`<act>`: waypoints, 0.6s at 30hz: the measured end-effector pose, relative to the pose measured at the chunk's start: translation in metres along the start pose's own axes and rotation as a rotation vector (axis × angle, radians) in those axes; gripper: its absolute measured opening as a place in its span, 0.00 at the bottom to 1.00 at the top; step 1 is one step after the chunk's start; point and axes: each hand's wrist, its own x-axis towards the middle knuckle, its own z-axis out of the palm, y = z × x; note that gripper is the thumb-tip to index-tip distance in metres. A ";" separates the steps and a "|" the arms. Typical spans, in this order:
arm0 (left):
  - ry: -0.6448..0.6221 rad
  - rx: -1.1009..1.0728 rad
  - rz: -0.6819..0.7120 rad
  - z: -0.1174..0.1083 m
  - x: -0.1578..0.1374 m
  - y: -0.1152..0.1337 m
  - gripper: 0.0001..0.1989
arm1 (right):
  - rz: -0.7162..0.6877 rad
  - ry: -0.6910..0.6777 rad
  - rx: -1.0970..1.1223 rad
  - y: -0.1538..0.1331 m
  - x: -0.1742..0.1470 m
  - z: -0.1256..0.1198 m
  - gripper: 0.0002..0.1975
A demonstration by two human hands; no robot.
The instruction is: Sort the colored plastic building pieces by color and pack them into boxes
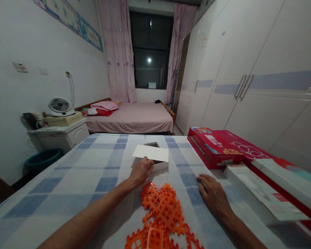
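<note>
White card, a flat lid [150,153], is lying askew over a shallow box [155,162] near the middle of the checked bed cover [67,173]. The left hand [141,171] is gripping the box's near edge, fingers curled on it, seemingly to steady it. The right hand [214,195] is resting flat, fingers spread, beside orange lattice pieces [162,207]. A red carton [217,147] is sitting to the right.

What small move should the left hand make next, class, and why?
Probably slide the lid fully aside. The left hand grips the near edge of the white box, whose lid lies askew and covers most of the opening. The orange pieces lie loose just in front, and the right hand rests flat on the cloth.
</note>
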 end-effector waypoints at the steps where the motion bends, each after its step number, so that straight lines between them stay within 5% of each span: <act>1: -0.019 0.002 0.020 0.003 -0.002 0.009 0.09 | 0.004 -0.002 0.008 -0.001 0.000 0.000 0.16; 7: -0.125 -0.027 0.174 0.015 -0.005 0.037 0.11 | 0.018 0.002 0.046 -0.006 -0.001 -0.003 0.14; 13: -0.157 -0.206 0.301 0.013 0.000 0.033 0.11 | 0.044 -0.004 0.056 -0.013 -0.003 -0.009 0.13; 18: -0.030 -0.535 0.104 0.015 0.005 0.029 0.15 | 0.051 -0.022 0.059 -0.015 -0.003 -0.011 0.13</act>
